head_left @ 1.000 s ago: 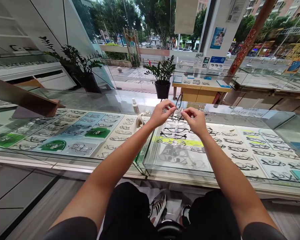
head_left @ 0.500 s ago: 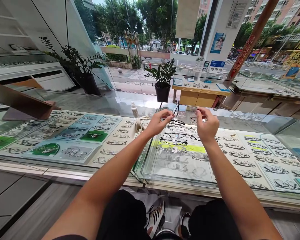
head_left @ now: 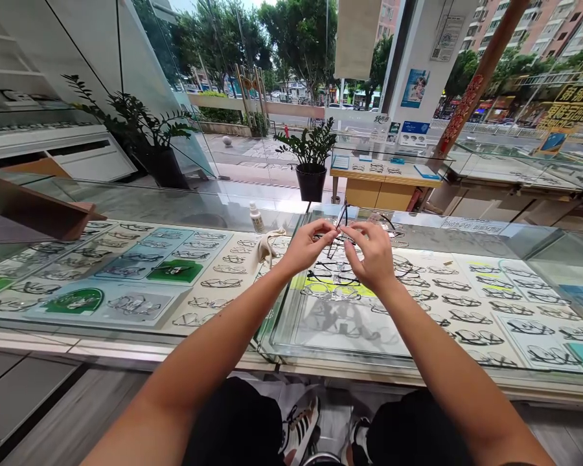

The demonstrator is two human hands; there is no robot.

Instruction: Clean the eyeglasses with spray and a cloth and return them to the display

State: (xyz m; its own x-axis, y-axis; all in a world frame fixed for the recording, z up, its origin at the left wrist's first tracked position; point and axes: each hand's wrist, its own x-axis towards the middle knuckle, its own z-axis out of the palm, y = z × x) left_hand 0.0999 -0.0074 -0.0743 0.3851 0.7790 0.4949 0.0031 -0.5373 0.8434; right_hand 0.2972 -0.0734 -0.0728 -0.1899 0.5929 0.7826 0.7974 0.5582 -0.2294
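Note:
My left hand point(head_left: 309, 247) pinches a dark-rimmed pair of eyeglasses point(head_left: 344, 212) just above the glass counter, with one part of the frame pointing up. My right hand point(head_left: 373, 256) is beside it, its fingertips bent in onto the same glasses and nearly meeting those of the left hand. The fingers cover much of the frame. Under both hands, several dark and clear eyeglasses lie in rows on the counter top. A cream cloth point(head_left: 267, 247) lies left of my left hand, and a small white bottle point(head_left: 256, 218) stands behind it.
The glass display counter point(head_left: 315, 353) runs across in front of me, with rows of eyeglasses inside on both sides. A brown angled board point(head_left: 34, 210) stands on the left. Beyond the counter are a potted plant point(head_left: 311, 181) and a wooden display table point(head_left: 364, 192).
My right hand has moved left from its place apart over the counter to the eyeglasses in my left hand. The left hand stays about where it was; the view has shifted slightly.

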